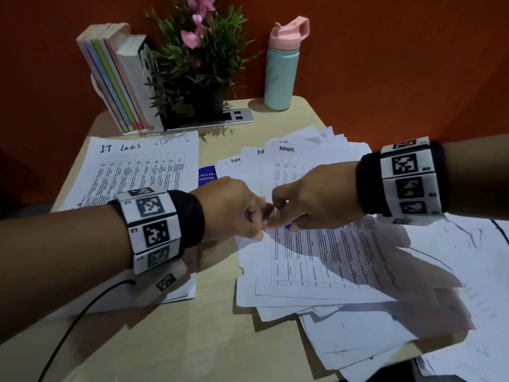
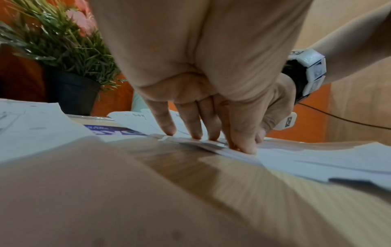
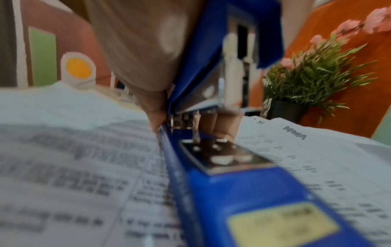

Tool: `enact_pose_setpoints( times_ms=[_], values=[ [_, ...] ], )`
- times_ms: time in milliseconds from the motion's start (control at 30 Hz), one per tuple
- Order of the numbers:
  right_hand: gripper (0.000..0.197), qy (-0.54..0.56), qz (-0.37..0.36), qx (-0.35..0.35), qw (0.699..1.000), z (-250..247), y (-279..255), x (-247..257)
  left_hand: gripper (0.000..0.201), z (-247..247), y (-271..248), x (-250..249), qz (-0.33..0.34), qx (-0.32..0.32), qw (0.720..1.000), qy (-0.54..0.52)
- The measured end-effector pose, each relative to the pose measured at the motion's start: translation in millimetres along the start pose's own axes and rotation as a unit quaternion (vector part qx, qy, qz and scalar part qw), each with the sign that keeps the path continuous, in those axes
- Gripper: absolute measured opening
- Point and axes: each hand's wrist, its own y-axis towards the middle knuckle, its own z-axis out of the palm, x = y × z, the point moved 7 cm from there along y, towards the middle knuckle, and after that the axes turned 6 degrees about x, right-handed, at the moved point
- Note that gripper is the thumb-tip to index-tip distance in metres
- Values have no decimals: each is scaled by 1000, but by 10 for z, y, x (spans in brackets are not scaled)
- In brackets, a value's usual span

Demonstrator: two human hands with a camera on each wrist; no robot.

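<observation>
A loose pile of printed sheets (image 1: 316,257) is spread over the right half of the table (image 1: 192,340). My left hand (image 1: 263,224) sits at the top sheet's upper left corner, and its thumb and fingertips (image 2: 245,148) pinch down on the paper edge (image 2: 317,158). Directly beside it, my right hand (image 1: 278,216) grips a blue stapler (image 1: 288,226), mostly hidden under the hand in the head view. The right wrist view shows the stapler (image 3: 232,192) swung wide open over the sheets (image 3: 63,158), with the right hand (image 3: 190,123) holding its hinge end.
A sheet headed "I-T LOGS" (image 1: 137,166) lies at the left, with a blue card (image 1: 206,175) beside it. Along the back stand books (image 1: 115,78), a potted plant (image 1: 203,64), a socket plate (image 1: 237,115) and a mint bottle (image 1: 282,70). A black cable (image 1: 77,312) trails from my left wrist.
</observation>
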Motion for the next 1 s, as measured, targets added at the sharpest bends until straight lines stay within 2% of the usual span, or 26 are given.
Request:
enact_pose_setpoints(
  times_ms=[467,833,1000],
  values=[
    [43,23,-5,8,1000,-47,-41,-127,10,-7,-38,3,-9,29,998,-64],
    [43,6,-17,20,1000,-71,-22,-114,5,-16,-31,6,7,27,999,-35],
    [43,31,-27,19,999,-19,8,-136,5,-6,-19,20,14,21,999,-35]
  ],
)
